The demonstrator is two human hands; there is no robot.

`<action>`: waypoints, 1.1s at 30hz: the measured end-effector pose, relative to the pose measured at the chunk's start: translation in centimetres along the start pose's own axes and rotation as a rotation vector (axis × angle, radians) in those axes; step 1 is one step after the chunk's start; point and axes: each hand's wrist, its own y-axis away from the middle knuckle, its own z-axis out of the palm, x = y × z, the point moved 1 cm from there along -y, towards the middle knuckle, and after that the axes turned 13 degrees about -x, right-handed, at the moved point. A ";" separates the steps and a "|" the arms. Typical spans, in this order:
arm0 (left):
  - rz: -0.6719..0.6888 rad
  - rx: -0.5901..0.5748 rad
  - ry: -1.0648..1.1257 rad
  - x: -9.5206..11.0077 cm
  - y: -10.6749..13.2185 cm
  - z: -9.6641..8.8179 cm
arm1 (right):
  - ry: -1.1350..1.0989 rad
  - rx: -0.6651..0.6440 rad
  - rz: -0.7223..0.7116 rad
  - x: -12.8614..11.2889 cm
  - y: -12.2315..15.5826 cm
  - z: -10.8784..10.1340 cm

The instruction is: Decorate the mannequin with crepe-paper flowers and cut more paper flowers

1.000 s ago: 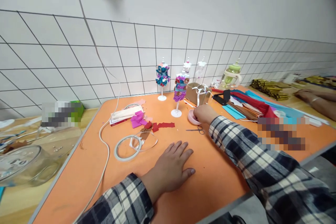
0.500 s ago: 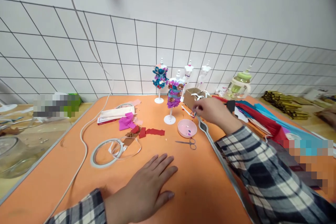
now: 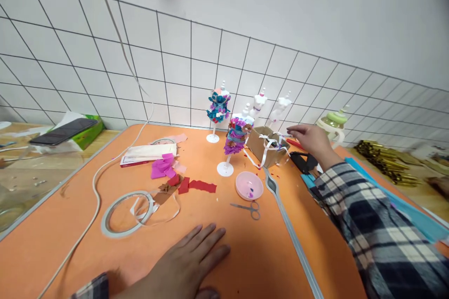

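Note:
My left hand (image 3: 191,261) lies flat on the orange tabletop, fingers spread and holding nothing. Raised at the right, my right hand (image 3: 310,140) has its fingers stretched out, with no object visible in them. Just left of those fingertips stands a small brown cardboard box (image 3: 257,144), with white strips (image 3: 267,152) curling over its rim. A mini dress form (image 3: 235,136) wrapped in purple, blue and brown crepe paper stands left of the box. In front of it sit a pink dish (image 3: 249,182) with small bits inside and a pair of scissors (image 3: 250,209).
Behind stand a teal-flowered dress form (image 3: 218,107) and two white ones (image 3: 259,102). At left lie tape rolls (image 3: 108,231), red crepe paper (image 3: 203,186), magenta paper (image 3: 163,167) and a white cable (image 3: 95,187). A green-lidded bottle (image 3: 333,124) and blue paper (image 3: 389,196) are at right.
My right hand has moved right, away from the dish side of the box, and its fingers have straightened from a pinch. The left hand stays flat. The camera view has tilted.

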 end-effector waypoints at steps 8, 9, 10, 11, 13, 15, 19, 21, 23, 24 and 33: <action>0.009 -0.034 -0.084 -0.2 -0.5 0.3 | -0.236 0.419 -0.057 -2.6 6.4 3.7; 0.014 -0.044 -0.092 -0.3 -0.5 0.1 | -0.263 0.524 -0.079 -3.4 7.7 4.7; 0.019 -0.063 -0.102 -0.3 -0.6 -0.1 | -0.283 0.613 -0.074 -4.2 9.1 5.9; 0.025 -0.085 -0.115 -0.4 -0.6 -0.4 | -0.284 0.642 -0.085 -5.2 10.6 7.2; 0.044 -0.118 -0.155 -0.4 -0.8 -0.9 | -0.224 0.481 -0.302 -7.5 13.1 9.4; 0.073 -0.101 -0.207 -0.3 -1.0 -1.4 | -0.191 0.333 -0.484 -9.6 15.1 10.9; 0.062 0.064 -0.336 -0.7 -1.5 -2.6 | -0.027 -0.080 -0.714 -12.0 17.1 11.4; -0.071 0.149 -0.414 -1.6 -1.4 -3.4 | -0.009 -0.161 -0.706 -12.0 17.4 11.0; -0.268 0.218 -0.483 -3.1 -1.0 -4.3 | -0.009 -0.215 -0.690 -11.6 17.4 10.8; -0.333 0.243 -0.499 -4.0 -0.8 -4.8 | -0.006 -0.246 -0.681 -11.4 17.4 10.8; -0.657 0.215 -0.459 -7.8 1.4 -7.8 | 0.036 -0.384 -0.643 -11.4 17.3 10.8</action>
